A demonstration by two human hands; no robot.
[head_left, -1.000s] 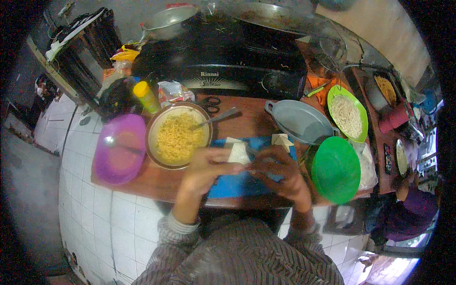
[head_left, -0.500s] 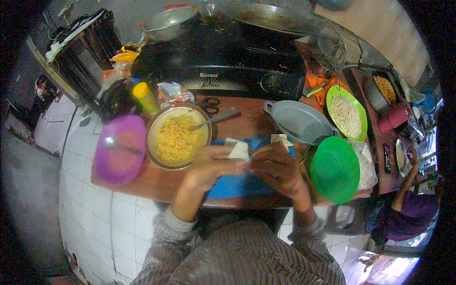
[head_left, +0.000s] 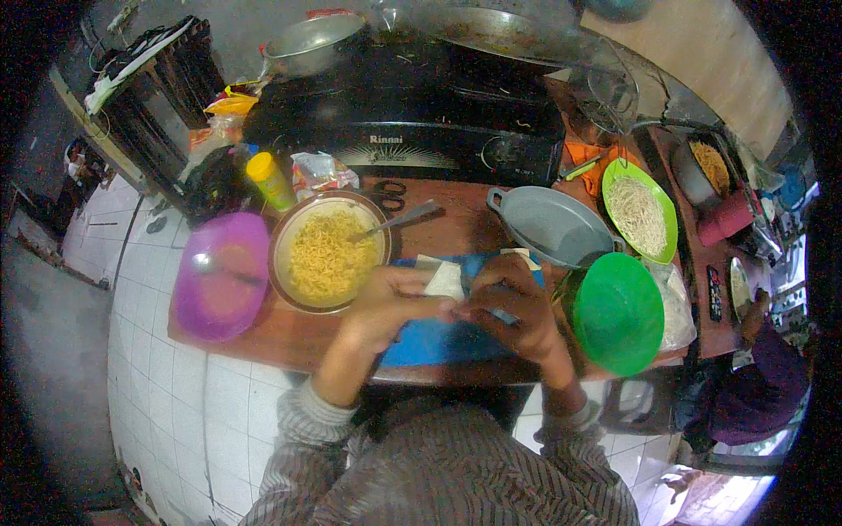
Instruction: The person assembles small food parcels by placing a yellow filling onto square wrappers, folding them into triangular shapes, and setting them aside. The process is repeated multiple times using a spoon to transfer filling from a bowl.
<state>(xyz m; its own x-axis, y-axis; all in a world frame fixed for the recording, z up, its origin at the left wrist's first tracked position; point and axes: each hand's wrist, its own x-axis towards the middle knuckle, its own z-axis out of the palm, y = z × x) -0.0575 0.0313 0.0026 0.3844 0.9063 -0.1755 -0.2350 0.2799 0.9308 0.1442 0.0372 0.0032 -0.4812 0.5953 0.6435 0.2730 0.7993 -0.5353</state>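
Observation:
In front of me, my left hand (head_left: 377,311) is closed on a white folded sheet (head_left: 445,280) that looks like a dough wrapper. My right hand (head_left: 513,307) meets it from the other side, its fingertips pinched together by the sheet's right edge; what they grip is too blurred to make out. Beneath both hands lies a blue board or mat (head_left: 438,342). Another pale folded piece (head_left: 524,256) rests just beyond my right fingers. Left of my hands stands a brown-rimmed bowl (head_left: 285,289) of yellow noodles (head_left: 329,254), a spoon (head_left: 395,221) leaning in it.
A purple basin (head_left: 197,302) sits at the left edge. To the right are a grey oval pan (head_left: 553,223), a green bowl (head_left: 619,314) and a lime plate (head_left: 667,223) of pale strips. Scissors (head_left: 389,193) lie before the black stove (head_left: 395,145). Another person's purple sleeve (head_left: 763,394) shows far right.
My right fingers have curled and shifted slightly, baring some blue between them and covering more of the far pale piece. The left hand barely moves. At far right, the other person's arm has shifted.

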